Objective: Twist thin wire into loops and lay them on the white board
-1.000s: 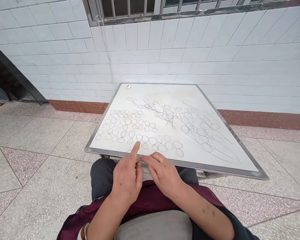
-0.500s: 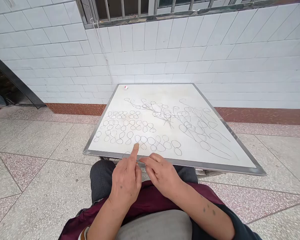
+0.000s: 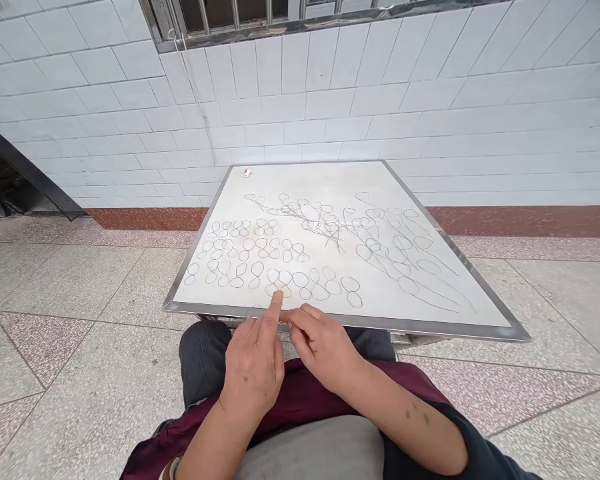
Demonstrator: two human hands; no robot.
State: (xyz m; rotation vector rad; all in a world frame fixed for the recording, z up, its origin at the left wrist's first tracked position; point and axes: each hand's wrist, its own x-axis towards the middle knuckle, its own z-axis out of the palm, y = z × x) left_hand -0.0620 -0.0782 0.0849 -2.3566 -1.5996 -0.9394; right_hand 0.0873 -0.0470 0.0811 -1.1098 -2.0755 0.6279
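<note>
At the near edge of a white board table, my left hand (image 3: 255, 363) points its index finger forward over the wire shapes, while its other fingers are curled. A faint thin wire (image 3: 254, 309) shows beside its knuckles and seems held there. My right hand (image 3: 325, 347) is closed in a pinch at the left fingers; the wire between them is mostly hidden. Just beyond my fingertip lie rows of thin wire bent into double loops (image 3: 351, 291). Longer wires with a loop at one end (image 3: 410, 287) lie bunched across the middle and right.
The white table (image 3: 300, 175) has a grey metal rim and stands against a white tiled wall (image 3: 325, 107). A small white and red object (image 3: 247, 173) lies at its far left corner. My knees are under the near edge. Speckled stone floor (image 3: 105, 373) surrounds it.
My view has shifted slightly. The left index finger has moved a little to the right and straightened. Both hands stay together at the table edge, and the wire shapes lie as before.
</note>
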